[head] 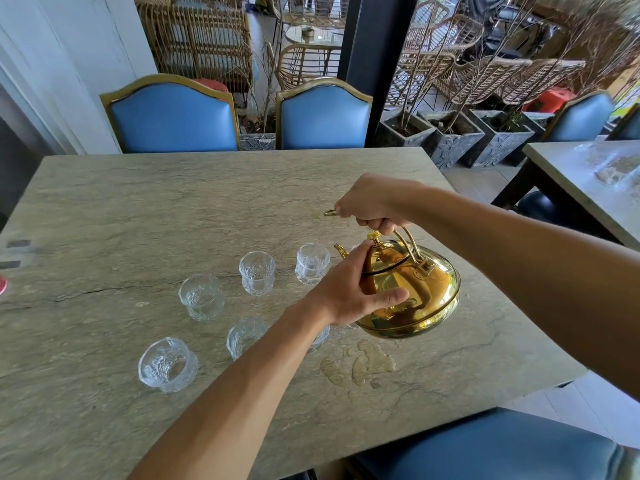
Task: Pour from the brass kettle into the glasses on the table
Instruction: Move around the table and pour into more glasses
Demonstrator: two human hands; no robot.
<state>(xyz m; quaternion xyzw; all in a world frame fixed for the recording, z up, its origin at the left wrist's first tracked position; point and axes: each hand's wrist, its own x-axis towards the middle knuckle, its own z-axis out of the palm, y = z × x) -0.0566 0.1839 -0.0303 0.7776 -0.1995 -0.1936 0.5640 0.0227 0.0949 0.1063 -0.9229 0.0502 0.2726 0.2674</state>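
Note:
A shiny brass kettle (420, 299) hangs tilted above the stone table (138, 202), its spout pointing away toward the far glasses. My right hand (374, 200) grips the kettle's wire handle from above. My left hand (349, 289) presses against the kettle's near side and lid, fingers curled on it. Several small clear textured glasses stand on the table: one at the front left (168, 364), one at mid left (201, 296), two farther back (257, 271) (311, 263), and one (244, 336) partly hidden by my left forearm.
A wet patch (360, 367) lies on the table under the kettle. Two blue chairs (173, 116) (323, 116) stand at the far edge, another blue seat (502, 448) at the near right. A second table (588, 181) is to the right, stone planters (450, 140) behind.

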